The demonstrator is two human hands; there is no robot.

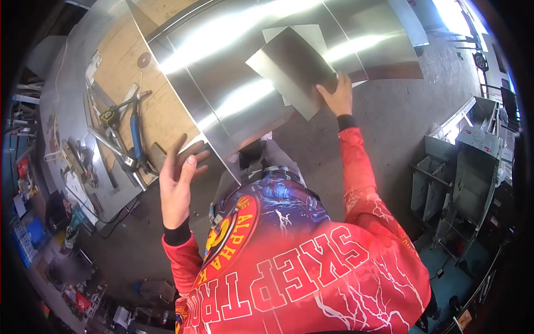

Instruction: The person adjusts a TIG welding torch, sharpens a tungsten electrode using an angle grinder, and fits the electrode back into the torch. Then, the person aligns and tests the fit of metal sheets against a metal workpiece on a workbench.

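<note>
Large white-outlined capitals [295, 271] reading "SKEPTRO" cross the red, lightning-printed shirt [278, 242]; its round, red-bordered emblem [231, 235] bears yellow "ALPHA K".

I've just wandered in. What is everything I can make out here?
Large metal sheeting: count unclear, silver, upper centre
Smaller plates: at least two, grey, overlapping on the sheeting
Wooden board: one, tan, upper left
Disc: one, brown, on the board
Blue-handled tool: one, blue, left
Metal units: several, grey, right
Floor: one, grey, below
Small clutter: many, mixed colours, lower left
Jersey: one, mainly red, lower centre
Left grip: one, red-sleeved, beside the sheeting, empty
Right grip: one, red-sleeved, touching the plates
</note>
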